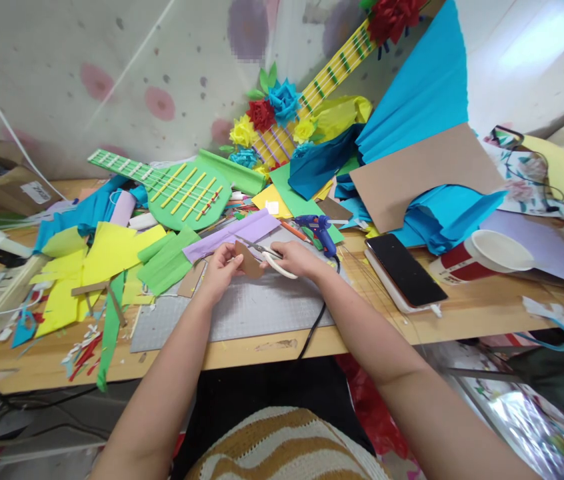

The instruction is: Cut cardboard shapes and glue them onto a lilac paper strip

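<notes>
Pinched between the fingers of my left hand (223, 270) is a small brown piece of cardboard (249, 263). My right hand (298, 259) grips the white handles of a pair of scissors (279, 264). The dark blades point left and lie at the cardboard's upper edge; whether they are parted I cannot tell. Both hands are above a grey cutting mat (262, 313). Just behind them a strip of purple paper (235, 235) lies across the mat's far side. To the right of my right hand a blue glue gun (320, 232) rests on the table.
A green paper instrument (189, 197) lies behind at left, and a flower-covered yellow one (335, 73) leans on the wall. Yellow paper (112, 253) and scraps cover the left side. A phone (406, 270) and paper cup (482, 257) stand right. A black cord (316, 327) hangs over the front edge.
</notes>
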`<state>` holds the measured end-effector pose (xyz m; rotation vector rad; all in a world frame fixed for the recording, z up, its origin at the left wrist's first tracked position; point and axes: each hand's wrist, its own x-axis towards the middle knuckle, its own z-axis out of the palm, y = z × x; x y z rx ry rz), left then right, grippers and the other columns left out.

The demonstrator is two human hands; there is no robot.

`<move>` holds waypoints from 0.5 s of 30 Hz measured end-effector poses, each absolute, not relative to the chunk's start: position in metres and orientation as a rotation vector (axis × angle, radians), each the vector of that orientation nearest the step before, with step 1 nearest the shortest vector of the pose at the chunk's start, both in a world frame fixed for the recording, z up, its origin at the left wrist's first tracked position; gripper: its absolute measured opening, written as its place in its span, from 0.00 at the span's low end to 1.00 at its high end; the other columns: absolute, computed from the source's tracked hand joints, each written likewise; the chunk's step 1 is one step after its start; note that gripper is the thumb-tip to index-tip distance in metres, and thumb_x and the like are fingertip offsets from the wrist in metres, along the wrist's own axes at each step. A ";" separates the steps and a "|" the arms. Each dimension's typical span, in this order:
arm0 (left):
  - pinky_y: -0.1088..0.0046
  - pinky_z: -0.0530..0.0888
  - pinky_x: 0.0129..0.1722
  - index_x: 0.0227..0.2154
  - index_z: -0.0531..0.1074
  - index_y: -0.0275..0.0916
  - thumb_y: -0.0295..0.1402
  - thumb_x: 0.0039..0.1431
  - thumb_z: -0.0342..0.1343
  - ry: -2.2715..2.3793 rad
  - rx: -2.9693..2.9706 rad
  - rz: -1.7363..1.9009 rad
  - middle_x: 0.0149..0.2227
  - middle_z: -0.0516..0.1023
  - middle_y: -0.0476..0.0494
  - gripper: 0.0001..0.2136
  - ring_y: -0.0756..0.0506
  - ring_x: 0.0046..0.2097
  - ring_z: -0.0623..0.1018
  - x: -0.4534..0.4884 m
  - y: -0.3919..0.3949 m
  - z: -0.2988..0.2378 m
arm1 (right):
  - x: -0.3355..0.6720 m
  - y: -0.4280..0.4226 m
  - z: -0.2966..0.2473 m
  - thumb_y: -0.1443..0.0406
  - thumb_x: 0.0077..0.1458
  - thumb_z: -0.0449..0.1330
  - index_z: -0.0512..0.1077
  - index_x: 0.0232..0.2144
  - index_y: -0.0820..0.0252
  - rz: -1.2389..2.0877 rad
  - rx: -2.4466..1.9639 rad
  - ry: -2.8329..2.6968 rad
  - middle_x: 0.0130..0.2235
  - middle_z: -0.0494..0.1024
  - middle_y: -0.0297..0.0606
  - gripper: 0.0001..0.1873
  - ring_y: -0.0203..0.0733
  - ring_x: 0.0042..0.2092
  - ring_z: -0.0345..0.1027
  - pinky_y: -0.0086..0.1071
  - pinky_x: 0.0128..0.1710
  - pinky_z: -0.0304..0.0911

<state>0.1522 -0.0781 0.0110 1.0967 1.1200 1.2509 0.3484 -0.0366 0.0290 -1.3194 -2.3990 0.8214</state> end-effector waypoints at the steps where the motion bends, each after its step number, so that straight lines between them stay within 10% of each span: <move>1: 0.78 0.71 0.23 0.29 0.65 0.39 0.40 0.40 0.63 1.124 1.093 1.253 0.30 0.72 0.49 0.16 0.51 0.29 0.72 0.152 -0.079 0.012 | 0.348 -0.036 0.028 0.45 0.47 0.54 0.67 0.27 0.61 0.849 -1.316 -2.365 0.26 0.70 0.33 0.24 0.33 0.28 0.56 0.26 0.27 0.46; 15: 0.71 0.69 0.39 0.32 0.72 0.38 0.39 0.44 0.59 1.253 1.367 1.369 0.33 0.76 0.46 0.12 0.47 0.36 0.73 0.146 -0.073 0.007 | 0.356 -0.038 0.039 0.46 0.48 0.53 0.63 0.31 0.59 0.906 -1.278 -2.501 0.29 0.69 0.33 0.23 0.34 0.29 0.58 0.26 0.27 0.47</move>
